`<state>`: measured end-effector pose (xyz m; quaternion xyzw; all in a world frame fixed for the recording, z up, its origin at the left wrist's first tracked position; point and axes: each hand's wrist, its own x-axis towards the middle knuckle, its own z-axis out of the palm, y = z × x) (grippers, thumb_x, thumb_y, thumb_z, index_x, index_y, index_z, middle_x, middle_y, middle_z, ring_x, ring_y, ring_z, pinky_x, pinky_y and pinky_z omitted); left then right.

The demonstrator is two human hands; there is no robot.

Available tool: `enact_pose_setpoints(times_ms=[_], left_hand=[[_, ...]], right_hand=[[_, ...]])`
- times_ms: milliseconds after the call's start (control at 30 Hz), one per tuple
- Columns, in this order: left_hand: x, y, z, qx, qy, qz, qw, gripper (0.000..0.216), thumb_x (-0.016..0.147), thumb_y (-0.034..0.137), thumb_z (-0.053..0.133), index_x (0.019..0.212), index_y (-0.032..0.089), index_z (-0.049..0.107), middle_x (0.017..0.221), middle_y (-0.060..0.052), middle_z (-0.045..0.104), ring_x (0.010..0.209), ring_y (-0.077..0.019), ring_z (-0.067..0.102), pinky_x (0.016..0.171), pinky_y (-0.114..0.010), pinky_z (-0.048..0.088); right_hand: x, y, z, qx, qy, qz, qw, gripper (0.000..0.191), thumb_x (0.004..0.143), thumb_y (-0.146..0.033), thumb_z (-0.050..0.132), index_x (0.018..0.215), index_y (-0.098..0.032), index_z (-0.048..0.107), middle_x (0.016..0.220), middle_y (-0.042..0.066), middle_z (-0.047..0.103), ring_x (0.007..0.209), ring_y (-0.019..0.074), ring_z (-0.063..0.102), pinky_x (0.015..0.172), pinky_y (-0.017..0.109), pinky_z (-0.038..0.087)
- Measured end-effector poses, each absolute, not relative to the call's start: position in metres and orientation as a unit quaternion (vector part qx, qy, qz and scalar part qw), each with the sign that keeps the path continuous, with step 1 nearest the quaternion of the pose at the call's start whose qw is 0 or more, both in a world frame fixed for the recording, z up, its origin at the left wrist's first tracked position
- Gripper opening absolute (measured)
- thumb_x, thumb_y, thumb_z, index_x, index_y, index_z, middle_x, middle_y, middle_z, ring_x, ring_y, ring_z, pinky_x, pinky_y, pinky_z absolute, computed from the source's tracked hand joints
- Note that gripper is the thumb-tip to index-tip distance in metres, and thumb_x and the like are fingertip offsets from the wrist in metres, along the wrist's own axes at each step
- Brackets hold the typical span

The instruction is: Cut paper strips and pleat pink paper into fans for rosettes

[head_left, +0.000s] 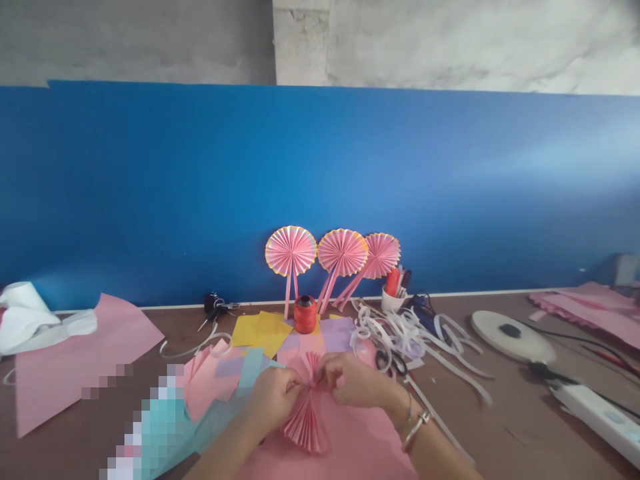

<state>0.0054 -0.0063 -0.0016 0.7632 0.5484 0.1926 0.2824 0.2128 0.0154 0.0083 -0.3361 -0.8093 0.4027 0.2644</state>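
Note:
My left hand (pixel 273 399) and my right hand (pixel 353 380) both pinch the middle of a pink pleated paper strip (pixel 306 413). The strip fans out above and below their fingertips. It is held over a pink sheet (pixel 350 447) on the brown table. Bracelets sit on my right wrist. Three finished pink paper fans (pixel 341 252) with stick handles lean on the blue wall behind. A red spool of thread (pixel 305 314) stands in front of them.
Yellow sheets (pixel 263 331), a lilac sheet (pixel 336 333) and white paper strips (pixel 425 337) lie beyond my hands. Scissors (pixel 393 363) rest to the right, a large pink sheet (pixel 75 363) to the left. A white cup of pens (pixel 393 292), a white round disc (pixel 510 335) and a power strip (pixel 597 413) lie further right.

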Motion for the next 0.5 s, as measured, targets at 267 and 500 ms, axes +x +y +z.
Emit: enact_pose_setpoints(times_ms=[267,500], left_hand=[[0.0,0.0,-0.009,0.732,0.538,0.236,0.344,0.022,0.074,0.021,0.047,0.07,0.015,0.067,0.063,-0.002,0.065,0.06,-0.0164,0.057,0.055,-0.024,0.034],[0.006,0.002,-0.004,0.696,0.529,0.262,0.409,0.026,0.074,0.034,0.047,0.068,0.014,0.063,0.054,0.003,0.049,0.052,-0.0128,0.043,0.049,-0.023,0.027]], right_hand=[[0.215,0.016,0.009,-0.35,-0.799,0.419,0.253,0.017,0.051,-0.001,0.047,0.052,-0.017,0.053,0.088,0.003,0.068,0.082,0.0155,0.062,0.066,0.023,0.044],[0.206,0.013,0.024,-0.354,-0.697,0.526,0.337,0.01,0.061,-0.01,0.06,0.056,-0.016,0.053,0.087,0.004,0.064,0.071,0.0119,0.056,0.059,0.022,0.039]])
